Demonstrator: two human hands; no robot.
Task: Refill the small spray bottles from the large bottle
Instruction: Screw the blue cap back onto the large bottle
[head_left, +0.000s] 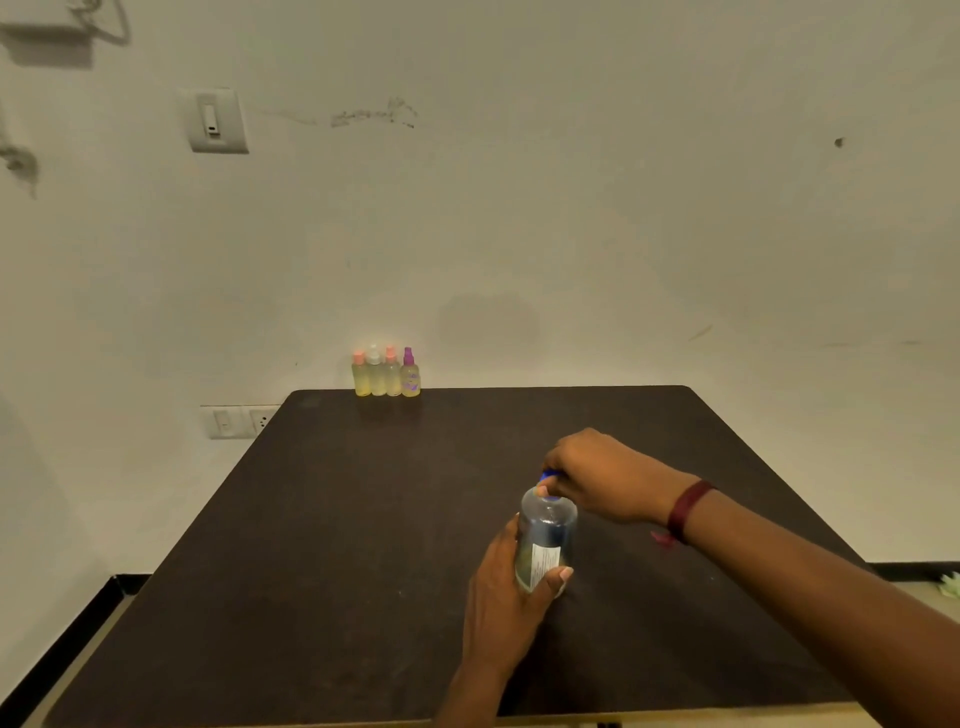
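On the dark desk (363, 519), near and right of centre, your left hand (506, 597) wraps the smooth, likely slippery large bottle (545, 540) at its label while your right hand (597, 475) pinches its blue cap (548, 474); the light small spray bottles (387, 373) line the far edge.
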